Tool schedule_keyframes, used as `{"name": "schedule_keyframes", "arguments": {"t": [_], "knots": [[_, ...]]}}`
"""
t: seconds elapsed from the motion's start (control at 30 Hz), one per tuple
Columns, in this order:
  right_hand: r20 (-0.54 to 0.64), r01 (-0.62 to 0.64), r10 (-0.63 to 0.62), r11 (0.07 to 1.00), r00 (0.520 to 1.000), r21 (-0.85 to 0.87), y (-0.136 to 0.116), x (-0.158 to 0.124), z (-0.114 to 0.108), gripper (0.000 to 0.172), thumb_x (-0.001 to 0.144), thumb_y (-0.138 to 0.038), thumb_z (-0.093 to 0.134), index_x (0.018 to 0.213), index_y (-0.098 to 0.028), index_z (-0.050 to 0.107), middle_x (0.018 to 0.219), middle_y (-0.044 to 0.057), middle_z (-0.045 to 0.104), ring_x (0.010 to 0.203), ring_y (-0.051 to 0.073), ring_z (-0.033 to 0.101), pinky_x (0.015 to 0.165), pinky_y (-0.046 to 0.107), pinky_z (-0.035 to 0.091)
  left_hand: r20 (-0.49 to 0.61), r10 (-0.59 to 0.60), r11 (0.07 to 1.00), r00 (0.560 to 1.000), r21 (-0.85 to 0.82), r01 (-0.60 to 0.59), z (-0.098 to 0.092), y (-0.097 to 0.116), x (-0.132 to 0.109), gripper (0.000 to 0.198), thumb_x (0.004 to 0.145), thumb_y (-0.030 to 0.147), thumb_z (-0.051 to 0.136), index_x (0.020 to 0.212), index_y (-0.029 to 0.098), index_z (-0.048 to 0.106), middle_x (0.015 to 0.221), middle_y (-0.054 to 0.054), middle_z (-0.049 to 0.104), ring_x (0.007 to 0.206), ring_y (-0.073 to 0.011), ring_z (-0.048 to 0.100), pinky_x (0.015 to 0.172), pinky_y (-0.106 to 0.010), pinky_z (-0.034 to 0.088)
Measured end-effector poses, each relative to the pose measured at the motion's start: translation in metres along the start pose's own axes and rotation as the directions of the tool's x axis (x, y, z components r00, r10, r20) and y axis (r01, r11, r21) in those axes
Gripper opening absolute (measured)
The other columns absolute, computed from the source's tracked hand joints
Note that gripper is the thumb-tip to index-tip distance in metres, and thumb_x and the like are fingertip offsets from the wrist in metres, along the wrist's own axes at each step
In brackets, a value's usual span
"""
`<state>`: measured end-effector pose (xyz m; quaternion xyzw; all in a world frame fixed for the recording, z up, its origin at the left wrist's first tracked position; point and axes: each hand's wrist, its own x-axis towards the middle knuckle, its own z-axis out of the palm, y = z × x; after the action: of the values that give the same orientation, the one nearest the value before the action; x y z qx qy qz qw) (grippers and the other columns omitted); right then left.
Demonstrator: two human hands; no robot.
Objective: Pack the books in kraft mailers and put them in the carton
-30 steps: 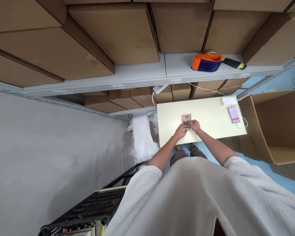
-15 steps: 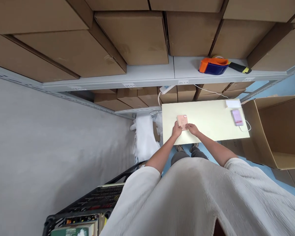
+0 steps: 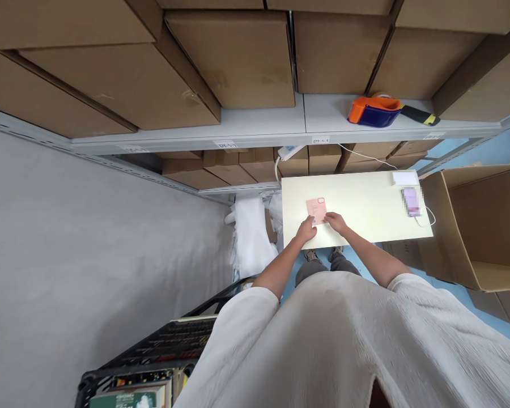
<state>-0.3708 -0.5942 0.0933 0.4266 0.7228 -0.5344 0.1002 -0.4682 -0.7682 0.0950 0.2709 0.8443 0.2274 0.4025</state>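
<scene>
Both my left hand (image 3: 306, 230) and right hand (image 3: 335, 222) touch the pink case (image 3: 317, 207) by the near edge of the tabletop (image 3: 365, 204). I cannot tell if my fingers (image 3: 328, 217) pinch it. It looks light and bendy, so I'd hold its sides.

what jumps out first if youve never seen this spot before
The left hand and right hand meet at the near edge of a pink case lying flat on a cream table. Above, an orange tape dispenser stands out on a grey shelf among brown boxes.
</scene>
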Motion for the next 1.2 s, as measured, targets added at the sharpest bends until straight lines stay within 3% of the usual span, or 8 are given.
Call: {"name": "schedule_keyframes", "arguments": {"t": [0.13,0.27,0.4,0.57,0.77,0.93,1.07,1.2], "knots": [[-0.036,-0.060,0.062,0.996,0.997,0.061,0.002,0.004,-0.001,0.042,0.086,-0.032,0.071,0.125,-0.019,0.080,0.128,0.011,0.084,0.121,0.028,0.078,0.112,0.042,0.059,-0.002,-0.014,1.000,1.000,-0.006,0.014,0.001,-0.001,0.000,0.084,0.087,0.008,0.065,0.170,0.016,0.053,0.181,-0.013,0.044,0.166,-0.0282,0.046,0.139,-0.040,0.037],[-0.042,-0.084,0.089,0.992,0.995,0.096,0.009,0.008,-0.001,0.053,0.081,-0.031,0.075,0.132,-0.016,0.077,0.124,0.012,0.084,0.119,0.029,0.078,0.109,0.042,0.060,-0.009,0.011,0.999,1.000,-0.034,-0.011,0.002,-0.003,-0.003,0.097,0.079,0.004,0.068,0.173,0.021,0.049,0.180,-0.010,0.046,0.167,-0.0310,0.046,0.141,-0.046,0.037],[-0.075,-0.101,0.108,0.991,0.991,0.089,0.016,0.012,0.000,0.038,0.083,-0.035,0.074,0.117,-0.019,0.076,0.108,0.008,0.083,0.103,0.026,0.079,0.097,0.038,0.063,0.002,0.052,0.994,0.999,-0.096,-0.051,0.004,0.005,-0.003,0.099,0.075,0.000,0.063,0.172,0.019,0.051,0.177,-0.008,0.051,0.166,-0.0274,0.047,0.141,-0.042,0.037],[-0.229,-0.101,0.104,0.995,0.968,0.025,0.014,0.012,-0.023,0.017,0.083,-0.036,0.070,0.096,-0.025,0.068,0.094,0.003,0.079,0.088,0.023,0.075,0.086,0.034,0.062,0.031,0.094,0.977,0.995,-0.197,-0.087,0.013,0.034,0.010,0.096,0.075,-0.002,0.059,0.169,0.019,0.055,0.168,-0.009,0.062,0.158,-0.0272,0.057,0.139,-0.045,0.041],[-0.334,-0.025,0.009,0.999,0.943,-0.043,0.001,0.003,-0.062,0.014,0.086,-0.032,0.067,0.098,-0.025,0.066,0.101,0.005,0.080,0.094,0.024,0.074,0.086,0.032,0.059,0.005,0.134,0.919,0.991,-0.374,-0.122,0.025,0.082,0.031,0.072,0.095,0.001,0.051,0.164,0.019,0.057,0.160,-0.010,0.070,0.146,-0.0205,0.068,0.126,-0.037,0.053],[-0.208,0.093,-0.107,0.993,0.972,-0.075,-0.009,0.000,-0.054,0.020,0.097,-0.038,0.061,0.107,-0.024,0.073,0.108,0.005,0.082,0.103,0.024,0.076,0.097,0.035,0.060,-0.027,0.033,0.872,0.999,-0.487,-0.042,0.016,0.089,0.034,0.056,0.112,0.023,0.046,0.167,0.023,0.049,0.151,-0.010,0.076,0.137,-0.0218,0.073,0.121,-0.041,0.055],[-0.042,0.155,-0.163,0.976,0.986,-0.150,-0.015,-0.002,-0.033,0.025,0.100,-0.031,0.060,0.112,-0.023,0.080,0.124,0.008,0.083,0.117,0.027,0.076,0.108,0.039,0.058,-0.068,-0.090,0.868,0.994,-0.494,0.045,0.003,0.069,0.027,0.058,0.111,0.031,0.054,0.167,0.023,0.046,0.148,-0.012,0.077,0.134,-0.0262,0.075,0.117,-0.042,0.057],[0.041,0.160,-0.155,0.948,0.987,-0.274,-0.015,-0.006,-0.023,0.032,0.098,-0.022,0.063,0.123,-0.021,0.083,0.133,0.010,0.082,0.121,0.030,0.077,0.110,0.039,0.059,-0.095,-0.154,0.893,0.984,-0.440,0.097,-0.003,0.048,0.019,0.065,0.104,0.032,0.067,0.166,0.024,0.047,0.156,-0.015,0.072,0.138,-0.0285,0.073,0.117,-0.042,0.057]]}}
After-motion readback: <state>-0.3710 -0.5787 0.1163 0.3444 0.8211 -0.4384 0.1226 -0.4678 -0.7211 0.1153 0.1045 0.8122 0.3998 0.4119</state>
